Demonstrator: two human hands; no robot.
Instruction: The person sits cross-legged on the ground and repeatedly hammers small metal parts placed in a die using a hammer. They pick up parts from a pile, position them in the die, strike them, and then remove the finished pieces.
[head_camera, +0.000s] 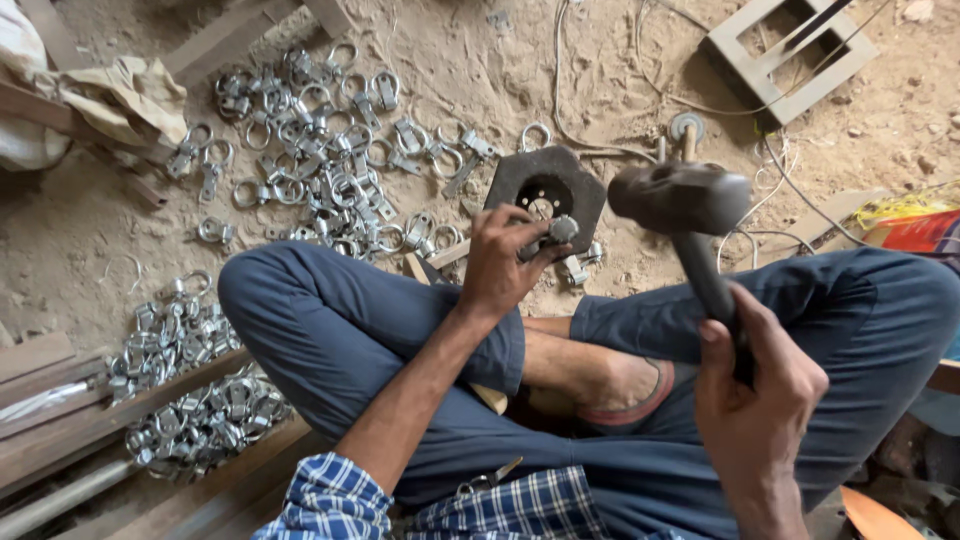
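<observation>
I sit cross-legged on sandy ground. My left hand (503, 262) pinches a small metal ring fitting (556, 232) and holds it against a dark six-sided iron block (578, 198) with a round hole. My right hand (752, 402) grips the handle of a heavy dark hammer (683, 197), whose head is raised just right of the block, above the fitting.
A heap of several shiny ring fittings (320, 150) lies on the sand beyond my left knee; another pile (190, 395) rests by wooden planks (70, 420) at the left. Wires (600, 120) and a wooden frame (790, 50) lie further back. Crumpled cloth (120, 95) is at the far left.
</observation>
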